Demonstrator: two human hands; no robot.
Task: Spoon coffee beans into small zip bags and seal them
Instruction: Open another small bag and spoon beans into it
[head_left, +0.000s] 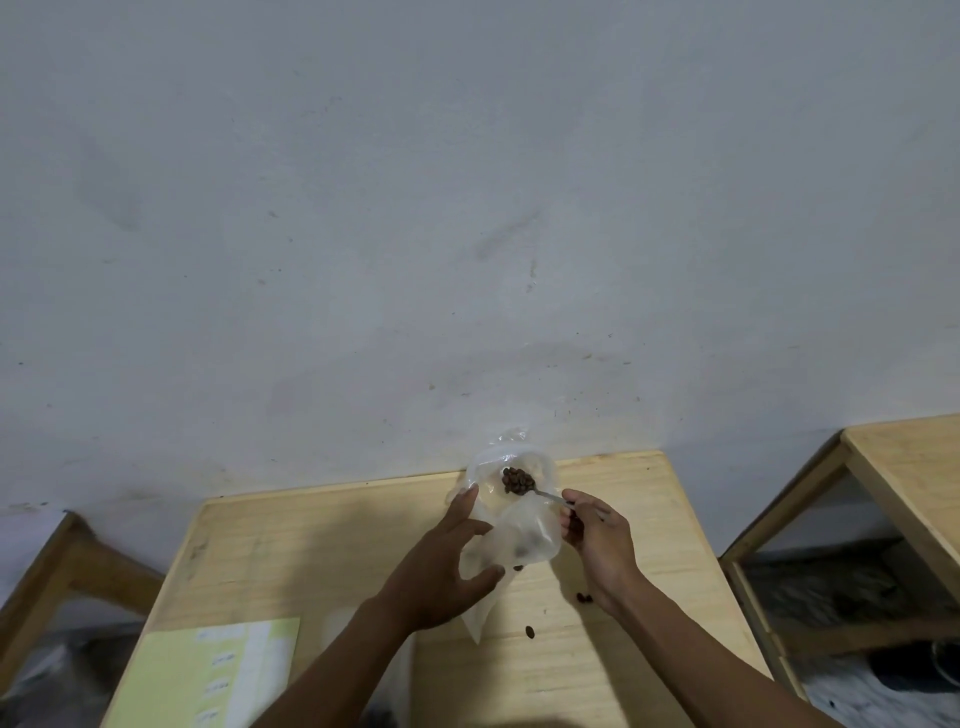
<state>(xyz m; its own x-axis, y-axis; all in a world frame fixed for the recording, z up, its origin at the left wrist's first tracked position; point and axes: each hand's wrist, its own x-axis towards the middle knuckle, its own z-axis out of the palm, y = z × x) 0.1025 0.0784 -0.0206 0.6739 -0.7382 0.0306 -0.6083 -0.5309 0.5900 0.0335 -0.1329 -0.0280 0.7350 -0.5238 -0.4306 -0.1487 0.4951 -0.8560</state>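
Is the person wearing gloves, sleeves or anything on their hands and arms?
No. The left hand and right hand are bare, with no gloves, rings, watch or bands visible. Both forearms are uncovered to the frame's bottom edge; no sleeve shows.

above the wooden table (311, 545), the left hand (441, 566) holds a clear bag (524, 530); the right hand (597, 540) holds a spoon (524, 483) of beans at the bag's mouth.
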